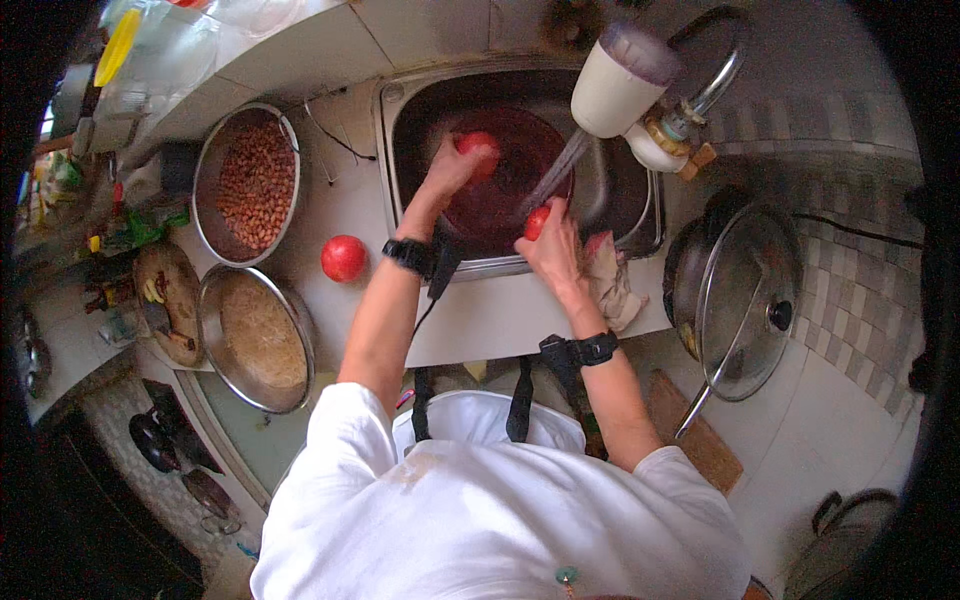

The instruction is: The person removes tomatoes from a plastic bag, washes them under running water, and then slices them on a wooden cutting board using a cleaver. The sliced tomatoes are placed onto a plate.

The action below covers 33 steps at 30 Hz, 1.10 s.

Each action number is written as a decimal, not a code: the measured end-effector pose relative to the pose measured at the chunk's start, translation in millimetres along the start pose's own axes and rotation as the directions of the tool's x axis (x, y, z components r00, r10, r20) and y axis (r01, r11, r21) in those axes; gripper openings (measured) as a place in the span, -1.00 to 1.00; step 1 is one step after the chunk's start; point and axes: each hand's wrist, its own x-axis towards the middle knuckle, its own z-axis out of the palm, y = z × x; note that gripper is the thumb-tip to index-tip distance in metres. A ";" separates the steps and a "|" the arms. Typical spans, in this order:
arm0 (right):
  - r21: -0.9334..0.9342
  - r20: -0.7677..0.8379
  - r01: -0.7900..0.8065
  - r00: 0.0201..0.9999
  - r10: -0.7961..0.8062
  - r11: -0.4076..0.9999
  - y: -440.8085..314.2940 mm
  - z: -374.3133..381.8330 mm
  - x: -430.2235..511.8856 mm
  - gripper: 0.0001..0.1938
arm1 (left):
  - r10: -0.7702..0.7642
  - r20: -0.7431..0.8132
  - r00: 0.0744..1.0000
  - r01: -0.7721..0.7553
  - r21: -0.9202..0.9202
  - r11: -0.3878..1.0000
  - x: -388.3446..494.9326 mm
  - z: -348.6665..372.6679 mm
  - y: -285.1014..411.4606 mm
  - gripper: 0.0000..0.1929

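Over the steel sink (pixel 611 236), my left hand (pixel 453 166) is closed around a round red fruit or vegetable (pixel 480 150), perhaps a tomato. My right hand (pixel 551 244) grips a second red one (pixel 537 223) at the near side of the sink, by the stream of water (pixel 559 169) falling from the white tap filter (pixel 611 90). Below both hands lies a dark reddish round basin (pixel 517 142) inside the sink. A third red one (pixel 343 259) rests on the counter left of the sink. Black bands are on both wrists.
Left of the sink stand a steel bowl of reddish-brown beans or nuts (pixel 256 180) and a steel bowl with pale, cloudy contents (pixel 266 334). A crumpled cloth (pixel 615 289) lies at the sink's near right corner. Further right is a pan with a glass lid (pixel 750 307).
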 end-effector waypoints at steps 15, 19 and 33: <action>0.569 0.613 -0.072 0.701 -0.364 0.819 -73.4 140.0 -85.7 -0.60 | 0.172 0.384 0.907 0.337 -0.908 0.250 -115.6 -37.4 52.4 -0.50; 0.709 0.408 -0.156 0.886 -0.220 0.688 -63.4 124.1 -60.3 -0.66 | 0.009 0.309 0.951 0.269 -0.841 0.469 -101.8 -22.3 52.9 -0.49; 0.874 -0.190 0.063 0.957 0.219 0.482 -33.1 -40.3 54.4 -0.70 | 0.717 -0.250 0.651 -0.680 0.227 0.697 -43.6 103.7 51.8 -0.63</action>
